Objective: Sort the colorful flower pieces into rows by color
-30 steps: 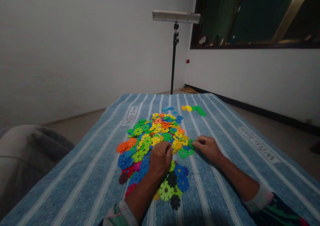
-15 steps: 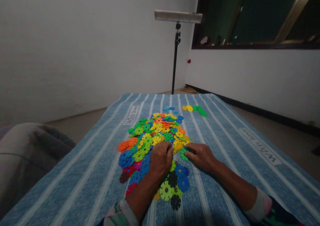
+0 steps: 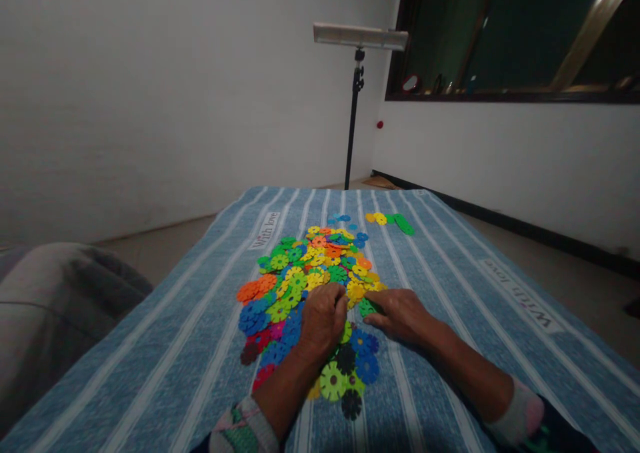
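Colourful flower-shaped plastic discs lie in a wide pile on the striped cloth. My left hand rests over the middle of the pile with its fingers curled in; whatever they may hold is hidden beneath the hand. On the pile's right edge, my right hand has its forefinger and thumb apart, reaching to green discs. Yellow discs lie just beyond those fingertips. Close to my left wrist are blue discs and a lime green disc. A black disc lies nearest me.
A blue striped cloth covers the table. Farther back lie a green row of discs, some yellow discs and small blue discs. A lamp on a stand rises behind the table. Grey fabric bulges at the left.
My right forefinger and thumb have shifted slightly left, over the green discs. My left hand keeps its curled pose on the pile. The whole view has moved a little.
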`<control>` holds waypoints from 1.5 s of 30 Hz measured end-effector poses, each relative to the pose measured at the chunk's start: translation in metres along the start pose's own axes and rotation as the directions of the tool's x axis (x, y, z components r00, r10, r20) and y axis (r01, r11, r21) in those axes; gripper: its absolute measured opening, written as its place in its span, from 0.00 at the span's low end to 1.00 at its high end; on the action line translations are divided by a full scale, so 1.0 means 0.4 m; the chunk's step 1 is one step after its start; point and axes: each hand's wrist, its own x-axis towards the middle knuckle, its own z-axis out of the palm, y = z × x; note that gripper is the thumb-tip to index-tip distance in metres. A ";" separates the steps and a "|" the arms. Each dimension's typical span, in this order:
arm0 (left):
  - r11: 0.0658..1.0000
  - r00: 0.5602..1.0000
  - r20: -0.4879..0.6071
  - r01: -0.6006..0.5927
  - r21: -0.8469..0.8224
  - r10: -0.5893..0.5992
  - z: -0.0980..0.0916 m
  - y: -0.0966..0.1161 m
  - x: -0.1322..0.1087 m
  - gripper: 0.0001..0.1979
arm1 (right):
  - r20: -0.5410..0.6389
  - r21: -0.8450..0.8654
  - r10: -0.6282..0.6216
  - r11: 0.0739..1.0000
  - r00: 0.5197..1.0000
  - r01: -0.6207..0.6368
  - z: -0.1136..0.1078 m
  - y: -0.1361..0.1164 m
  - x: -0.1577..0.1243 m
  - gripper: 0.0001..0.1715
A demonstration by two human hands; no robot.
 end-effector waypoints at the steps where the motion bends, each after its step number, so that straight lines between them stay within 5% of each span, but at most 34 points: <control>1: 1.000 1.000 0.001 0.002 -0.001 -0.002 0.000 0.000 0.000 0.07 | 0.013 -0.015 0.011 1.000 1.000 -0.011 -0.003 -0.002 0.001 0.18; 7: 1.000 1.000 0.010 0.007 -0.006 -0.007 -0.003 0.004 0.001 0.07 | 0.048 -0.048 0.052 0.998 0.998 -0.049 -0.014 -0.009 0.005 0.21; 14: 1.000 1.000 0.011 0.004 -0.001 -0.004 -0.010 0.009 -0.001 0.07 | -0.051 0.076 0.080 0.994 0.995 -0.076 0.004 0.005 0.006 0.15; 25: 1.000 1.000 -0.011 -0.019 0.016 0.019 -0.006 0.006 0.002 0.08 | -0.115 0.273 -0.078 0.956 0.990 0.107 0.005 0.028 -0.018 0.03; 31: 1.000 1.000 -0.011 -0.009 0.007 0.010 -0.006 0.002 0.005 0.08 | -0.115 0.593 -0.080 0.794 0.990 0.133 0.013 0.037 -0.013 0.02; 35: 1.000 1.000 -0.016 -0.008 0.011 0.008 -0.010 0.000 0.005 0.08 | -0.113 0.794 0.088 0.607 0.990 0.037 0.031 0.080 0.005 0.06; 38: 1.000 0.999 -0.029 -0.020 0.002 0.020 -0.009 -0.004 0.003 0.08 | -0.203 0.851 0.352 0.525 0.914 -0.013 0.037 0.162 0.034 0.11; 45: 0.997 0.993 -0.091 -0.076 -0.012 0.075 -0.001 -0.018 -0.003 0.08 | -0.386 0.788 0.635 0.604 0.669 -0.118 0.008 0.425 0.146 0.17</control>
